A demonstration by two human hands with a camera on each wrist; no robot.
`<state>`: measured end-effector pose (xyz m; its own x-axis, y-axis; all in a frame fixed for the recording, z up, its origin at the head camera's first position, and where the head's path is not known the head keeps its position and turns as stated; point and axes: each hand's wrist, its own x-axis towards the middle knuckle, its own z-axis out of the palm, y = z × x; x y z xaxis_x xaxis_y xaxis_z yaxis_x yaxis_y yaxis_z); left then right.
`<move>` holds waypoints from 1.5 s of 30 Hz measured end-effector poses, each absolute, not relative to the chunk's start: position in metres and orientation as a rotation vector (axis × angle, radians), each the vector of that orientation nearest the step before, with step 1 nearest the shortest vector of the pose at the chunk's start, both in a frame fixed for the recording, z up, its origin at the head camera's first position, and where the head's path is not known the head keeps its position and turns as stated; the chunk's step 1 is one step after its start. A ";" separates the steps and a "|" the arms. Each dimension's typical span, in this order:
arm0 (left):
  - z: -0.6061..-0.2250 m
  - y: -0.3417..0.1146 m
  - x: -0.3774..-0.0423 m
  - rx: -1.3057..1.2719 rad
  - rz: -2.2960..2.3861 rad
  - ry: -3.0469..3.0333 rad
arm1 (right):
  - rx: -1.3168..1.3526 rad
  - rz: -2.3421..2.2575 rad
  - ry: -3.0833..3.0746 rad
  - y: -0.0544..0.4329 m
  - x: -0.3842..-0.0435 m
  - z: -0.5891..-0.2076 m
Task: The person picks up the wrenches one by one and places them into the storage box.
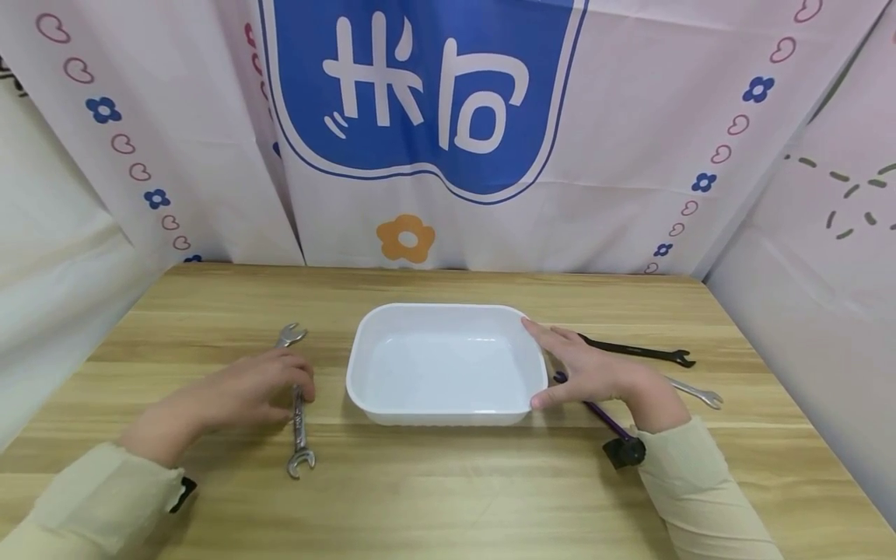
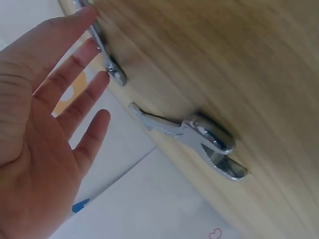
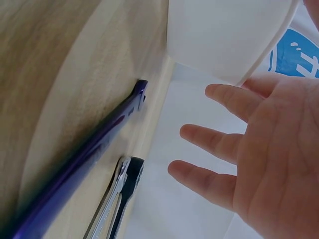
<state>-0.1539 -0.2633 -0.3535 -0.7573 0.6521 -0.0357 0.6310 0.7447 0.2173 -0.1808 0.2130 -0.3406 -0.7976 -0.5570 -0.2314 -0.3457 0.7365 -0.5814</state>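
My left hand (image 1: 262, 386) is low at the left, its thumb and fingertips right at a silver wrench (image 1: 299, 435). A second silver wrench (image 1: 289, 334) lies just beyond that hand, partly hidden by it in the head view; the left wrist view shows this wrench (image 2: 184, 134) apart from the spread fingers. With fingers spread, my right hand (image 1: 591, 372) touches the right side of a white rectangular tray (image 1: 448, 418), index finger at the far corner and thumb at the near one. The tray's inside is bare.
Right of the tray, partly under my right hand and forearm, lie a purple wrench (image 3: 94, 144), a black wrench (image 1: 637, 351) and a silver wrench (image 1: 696, 391). A printed cloth (image 1: 336, 210) hangs along the table's back edge, with pale cloth on both sides.
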 end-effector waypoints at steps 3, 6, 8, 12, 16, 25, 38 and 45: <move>-0.355 -0.262 -0.155 1.086 0.279 2.849 | -0.688 -0.741 2.545 0.213 -0.180 -0.340; -0.356 -0.259 -0.156 1.138 0.271 2.860 | -0.677 -0.744 2.541 0.214 -0.179 -0.339; -0.357 -0.257 -0.158 1.197 0.284 2.851 | -0.672 -0.743 2.541 0.214 -0.179 -0.339; -0.359 -0.252 -0.161 1.308 0.369 2.782 | -0.668 -0.742 2.540 0.214 -0.179 -0.339; -0.359 -0.246 -0.163 1.285 0.470 2.684 | -0.667 -0.742 2.540 0.213 -0.179 -0.339; -0.354 -0.236 -0.162 1.112 0.442 2.612 | -0.660 -0.740 2.535 0.214 -0.180 -0.339; -0.349 -0.233 -0.157 0.976 0.495 2.560 | -0.658 -0.745 2.534 0.215 -0.180 -0.342; -0.349 -0.234 -0.154 1.021 0.550 2.505 | -0.644 -0.745 2.532 0.214 -0.180 -0.341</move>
